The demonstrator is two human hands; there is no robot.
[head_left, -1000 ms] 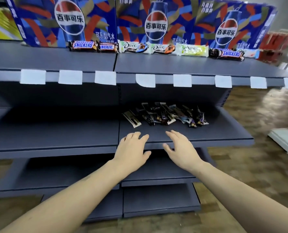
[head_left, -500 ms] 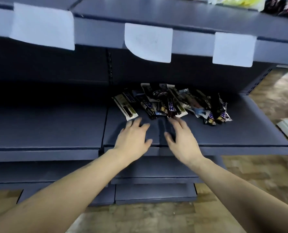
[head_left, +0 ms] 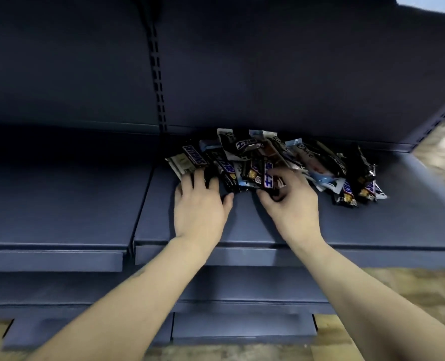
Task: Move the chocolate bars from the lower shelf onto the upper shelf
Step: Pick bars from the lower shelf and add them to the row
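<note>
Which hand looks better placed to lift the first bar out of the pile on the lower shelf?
Probably the right hand: its fingers already curl round a dark bar at the front of the pile of chocolate bars. The left hand lies flatter, fingertips only at the pile's left edge.

Both hands reach the chocolate bars (head_left: 273, 162) piled on the lower shelf (head_left: 372, 225): left hand (head_left: 199, 204) flat, right hand (head_left: 291, 201) pinching one.

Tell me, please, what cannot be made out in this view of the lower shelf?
- Head view: the upper shelf is cut off by the top edge.
- Bars at the bottom of the chocolate bar pile are hidden by those above.
- Left hand and right hand fingertips are motion-blurred; grip unclear.
</note>
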